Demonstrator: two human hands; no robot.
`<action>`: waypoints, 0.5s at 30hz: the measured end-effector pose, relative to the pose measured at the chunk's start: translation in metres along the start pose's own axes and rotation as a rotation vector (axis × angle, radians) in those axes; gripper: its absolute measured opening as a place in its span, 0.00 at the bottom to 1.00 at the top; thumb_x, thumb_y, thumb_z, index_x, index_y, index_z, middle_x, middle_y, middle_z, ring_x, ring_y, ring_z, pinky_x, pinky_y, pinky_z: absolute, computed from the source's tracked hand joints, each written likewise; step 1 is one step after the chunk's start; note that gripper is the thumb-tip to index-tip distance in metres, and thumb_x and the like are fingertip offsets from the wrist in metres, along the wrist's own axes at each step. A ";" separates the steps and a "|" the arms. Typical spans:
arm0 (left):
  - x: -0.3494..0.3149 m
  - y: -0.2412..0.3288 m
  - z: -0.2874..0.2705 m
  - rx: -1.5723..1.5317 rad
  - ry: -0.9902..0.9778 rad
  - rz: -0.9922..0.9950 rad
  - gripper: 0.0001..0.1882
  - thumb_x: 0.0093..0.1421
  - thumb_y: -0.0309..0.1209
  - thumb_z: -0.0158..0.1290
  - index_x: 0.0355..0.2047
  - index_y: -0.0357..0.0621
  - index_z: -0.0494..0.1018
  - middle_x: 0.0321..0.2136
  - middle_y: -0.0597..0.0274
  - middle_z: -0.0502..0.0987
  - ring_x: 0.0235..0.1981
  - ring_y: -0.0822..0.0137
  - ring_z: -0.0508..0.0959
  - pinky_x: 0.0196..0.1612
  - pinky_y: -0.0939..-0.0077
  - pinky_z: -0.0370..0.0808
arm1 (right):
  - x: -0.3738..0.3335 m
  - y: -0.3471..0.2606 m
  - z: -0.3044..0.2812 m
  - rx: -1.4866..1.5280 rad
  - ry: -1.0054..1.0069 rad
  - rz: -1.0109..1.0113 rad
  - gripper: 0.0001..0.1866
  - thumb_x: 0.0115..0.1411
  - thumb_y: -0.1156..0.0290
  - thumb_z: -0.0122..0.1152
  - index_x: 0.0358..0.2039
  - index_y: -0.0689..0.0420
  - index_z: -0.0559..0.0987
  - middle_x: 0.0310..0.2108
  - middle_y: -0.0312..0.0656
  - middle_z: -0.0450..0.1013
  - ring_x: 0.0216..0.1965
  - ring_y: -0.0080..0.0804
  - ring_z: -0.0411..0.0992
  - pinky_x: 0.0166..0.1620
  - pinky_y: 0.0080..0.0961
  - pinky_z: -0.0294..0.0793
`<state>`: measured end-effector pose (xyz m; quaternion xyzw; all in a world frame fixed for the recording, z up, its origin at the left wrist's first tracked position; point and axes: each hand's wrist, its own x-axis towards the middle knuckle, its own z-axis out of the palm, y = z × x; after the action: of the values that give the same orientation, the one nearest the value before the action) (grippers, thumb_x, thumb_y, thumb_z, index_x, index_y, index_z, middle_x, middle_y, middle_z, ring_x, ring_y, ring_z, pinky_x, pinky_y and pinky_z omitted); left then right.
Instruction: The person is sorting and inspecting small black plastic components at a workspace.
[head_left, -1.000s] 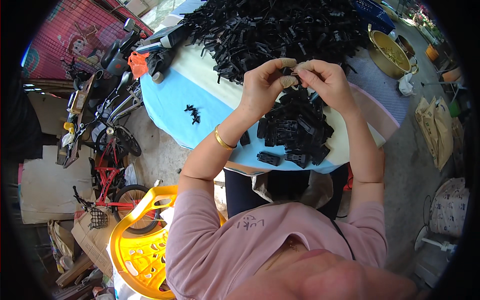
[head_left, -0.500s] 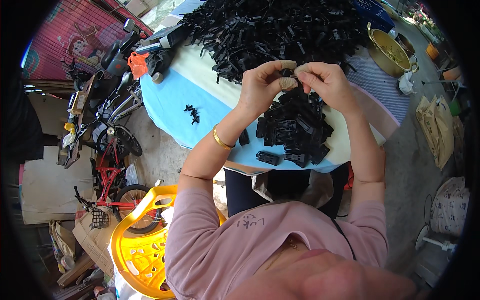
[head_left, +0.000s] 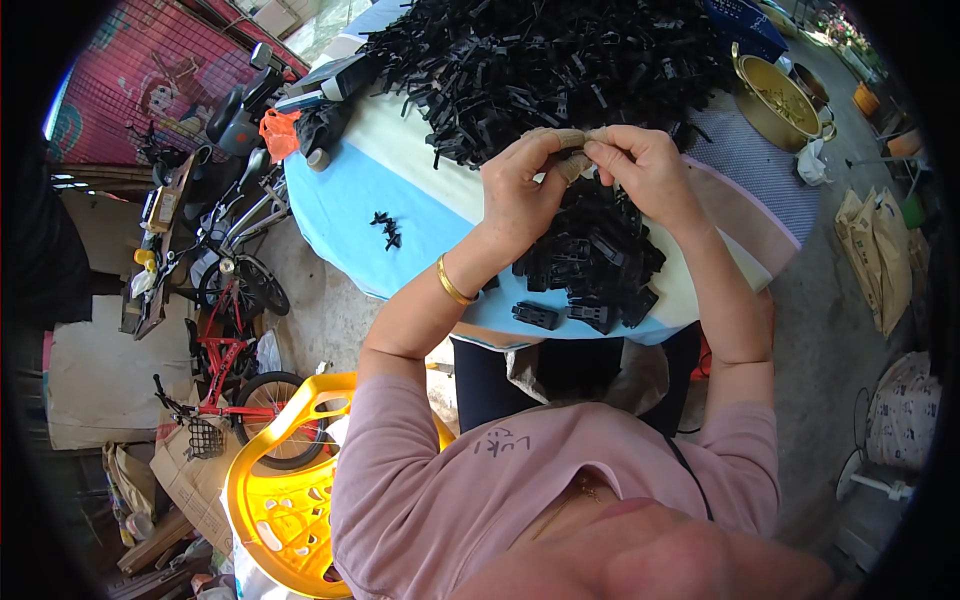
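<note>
My left hand [head_left: 525,185] and my right hand [head_left: 645,175] meet fingertip to fingertip over the table, both closed in a pinch. Tan tape wraps the thumb and a finger of the left one. A dark piece shows in part between the fingers; its shape is mostly hidden. Just under the hands lies a small heap of black plastic clip-like parts [head_left: 585,250], with one such part [head_left: 535,316] apart at the near edge. Beyond the hands spreads a large pile of loose black plastic pieces [head_left: 560,75]. A few tiny black pieces [head_left: 386,230] lie to the left.
The round table has a blue, cream and pink striped cloth [head_left: 350,200]. A brass-coloured pot [head_left: 780,100] and a blue basket [head_left: 748,30] stand at the far right. Left are an orange bag [head_left: 280,132], a red bicycle [head_left: 225,350] and a yellow plastic chair [head_left: 285,490].
My left hand has turned slightly and its fingers have shifted a little to the left and down. My right hand has shifted slightly left. Both stay together in a pinch.
</note>
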<state>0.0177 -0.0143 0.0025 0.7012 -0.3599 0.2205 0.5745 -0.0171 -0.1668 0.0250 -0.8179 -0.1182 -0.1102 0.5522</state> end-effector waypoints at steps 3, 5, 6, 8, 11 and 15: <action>0.001 -0.004 0.003 -0.003 -0.021 -0.040 0.12 0.47 0.15 0.55 0.34 0.34 0.73 0.29 0.61 0.76 0.29 0.76 0.75 0.32 0.85 0.73 | 0.003 0.005 -0.004 -0.005 0.002 0.009 0.08 0.57 0.72 0.52 0.30 0.62 0.76 0.16 0.30 0.66 0.19 0.13 0.62 0.23 0.11 0.60; 0.004 -0.004 0.005 -0.199 -0.076 -0.238 0.17 0.46 0.17 0.56 0.39 0.35 0.70 0.29 0.61 0.76 0.29 0.76 0.75 0.32 0.85 0.73 | 0.008 0.010 -0.011 0.086 -0.068 0.109 0.08 0.57 0.70 0.52 0.31 0.61 0.76 0.18 0.29 0.67 0.20 0.12 0.62 0.23 0.10 0.60; 0.006 -0.003 0.003 -0.200 -0.078 -0.234 0.17 0.46 0.17 0.56 0.39 0.35 0.70 0.29 0.61 0.76 0.29 0.76 0.75 0.32 0.85 0.73 | 0.008 0.010 -0.012 0.085 -0.064 0.106 0.08 0.57 0.70 0.52 0.31 0.61 0.76 0.18 0.29 0.67 0.20 0.12 0.62 0.23 0.10 0.60; 0.008 -0.001 0.000 0.048 -0.144 -0.258 0.24 0.46 0.20 0.58 0.45 0.38 0.66 0.31 0.61 0.76 0.31 0.77 0.75 0.34 0.85 0.73 | 0.006 0.012 -0.015 0.243 0.030 0.008 0.08 0.56 0.70 0.54 0.33 0.60 0.76 0.20 0.28 0.67 0.21 0.10 0.60 0.23 0.09 0.58; 0.006 0.003 0.001 0.204 -0.167 -0.108 0.31 0.41 0.22 0.61 0.48 0.40 0.63 0.29 0.59 0.76 0.28 0.71 0.76 0.34 0.82 0.73 | 0.002 0.004 -0.006 -0.043 0.061 -0.172 0.11 0.47 0.74 0.64 0.33 0.60 0.76 0.22 0.29 0.67 0.22 0.09 0.60 0.25 0.08 0.59; 0.007 0.010 -0.004 0.318 -0.189 0.084 0.35 0.37 0.22 0.62 0.48 0.41 0.63 0.33 0.57 0.75 0.36 0.63 0.75 0.39 0.76 0.71 | 0.002 0.002 -0.004 -0.024 0.075 -0.145 0.10 0.47 0.74 0.64 0.31 0.62 0.76 0.23 0.31 0.70 0.23 0.11 0.64 0.26 0.08 0.63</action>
<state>0.0150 -0.0129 0.0154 0.7851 -0.4020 0.2316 0.4104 -0.0149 -0.1712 0.0249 -0.8091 -0.1550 -0.1821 0.5369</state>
